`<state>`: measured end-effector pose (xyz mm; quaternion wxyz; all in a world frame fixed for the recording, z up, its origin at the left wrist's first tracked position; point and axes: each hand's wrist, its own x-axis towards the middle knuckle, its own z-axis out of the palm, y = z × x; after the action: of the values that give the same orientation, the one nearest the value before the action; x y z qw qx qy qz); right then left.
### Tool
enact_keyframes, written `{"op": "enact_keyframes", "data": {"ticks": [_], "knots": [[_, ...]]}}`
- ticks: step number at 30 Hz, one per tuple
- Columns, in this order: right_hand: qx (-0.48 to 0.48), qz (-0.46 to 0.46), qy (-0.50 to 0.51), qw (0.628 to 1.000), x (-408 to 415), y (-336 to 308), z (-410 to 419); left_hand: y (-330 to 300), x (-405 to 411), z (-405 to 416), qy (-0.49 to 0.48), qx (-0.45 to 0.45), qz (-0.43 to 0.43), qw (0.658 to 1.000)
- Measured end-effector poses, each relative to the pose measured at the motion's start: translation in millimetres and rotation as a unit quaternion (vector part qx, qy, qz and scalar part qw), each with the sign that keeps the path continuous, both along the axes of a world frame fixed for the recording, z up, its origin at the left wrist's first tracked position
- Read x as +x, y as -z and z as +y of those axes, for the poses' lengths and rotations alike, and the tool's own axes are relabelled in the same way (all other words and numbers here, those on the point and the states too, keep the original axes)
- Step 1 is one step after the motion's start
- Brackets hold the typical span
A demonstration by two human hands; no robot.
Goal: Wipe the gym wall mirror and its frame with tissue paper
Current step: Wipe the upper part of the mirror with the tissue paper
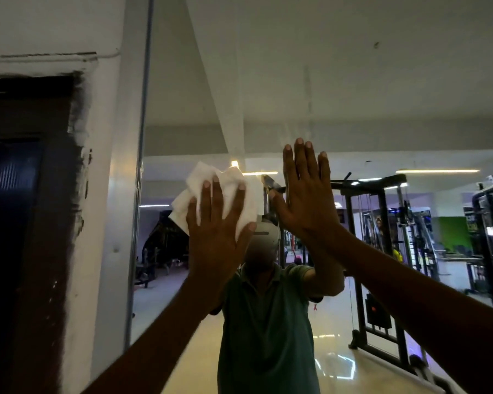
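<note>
Leftmost, a dark doorway (pixel 17 223) cut into the white wall (pixel 40 24), and beside it ran the mirror's frame (pixel 141 166) along the left edge of the mirror (pixel 353 81). My left hand (pixel 217 234) pressed the tissue (pixel 225 191) flat against the glass near that edge, fingers spread straight over it, not curled. My right hand (pixel 305 194) lay just beside it, flat and empty on the glass. Gym machines (pixel 382 251) showed in the reflection at right.

Dim, slightly soft picture; ceiling strip lights (pixel 437 171) glare in the mirror (pixel 353 81), edges bowed by wide-angle distortion.
</note>
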<state>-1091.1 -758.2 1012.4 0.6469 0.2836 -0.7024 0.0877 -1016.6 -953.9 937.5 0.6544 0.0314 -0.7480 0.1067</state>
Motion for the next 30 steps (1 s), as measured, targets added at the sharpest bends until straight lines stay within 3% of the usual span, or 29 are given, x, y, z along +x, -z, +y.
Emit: {"op": "enact_keyframes", "data": {"ticks": [2,3,6,9,11,13,15,16,18,21,23,24,28,30], "knots": [[0.005,-0.003,-0.012,1.000,3,0,6,-16,9,-27,0.009,-0.075,-0.023,0.997],[0.000,-0.001,-0.016,1.000,5,1,13,-29,12,-43,0.009,-0.071,-0.018,0.997],[-0.036,-0.001,-0.018,0.999,1,15,42,-66,13,-66,0.000,0.052,0.048,0.997],[-0.054,-0.016,-0.009,0.998,-10,29,63,-86,-7,-21,-0.015,0.135,0.112,0.984],[-0.055,-0.020,-0.001,0.998,-14,31,64,-91,-21,29,-0.005,0.065,0.093,0.993],[-0.052,-0.018,0.008,0.998,-14,32,64,-95,-30,67,-0.002,-0.092,0.029,0.995],[-0.050,-0.015,0.009,0.999,-16,32,66,-115,-30,63,0.009,-0.233,-0.011,0.972],[-0.050,-0.014,0.003,0.999,-16,33,66,-128,-27,48,0.010,-0.261,-0.003,0.965],[-0.052,-0.012,-0.011,0.999,-18,33,67,-152,-22,10,0.001,-0.207,0.046,0.977],[-0.056,-0.009,-0.015,0.998,-18,33,64,-178,-17,-22,-0.022,0.004,0.118,0.993],[-0.059,-0.010,-0.008,0.998,-19,33,64,-186,-24,8,-0.001,0.095,0.137,0.986],[-0.060,-0.010,-0.005,0.998,-19,33,64,-187,-30,32,0.010,0.093,0.129,0.987],[-0.064,0.002,-0.010,0.998,-20,34,64,-171,-57,126,0.030,-0.119,0.059,0.991],[-0.064,0.003,-0.012,0.998,-20,34,65,-178,-52,122,0.029,-0.218,0.022,0.975]]}}
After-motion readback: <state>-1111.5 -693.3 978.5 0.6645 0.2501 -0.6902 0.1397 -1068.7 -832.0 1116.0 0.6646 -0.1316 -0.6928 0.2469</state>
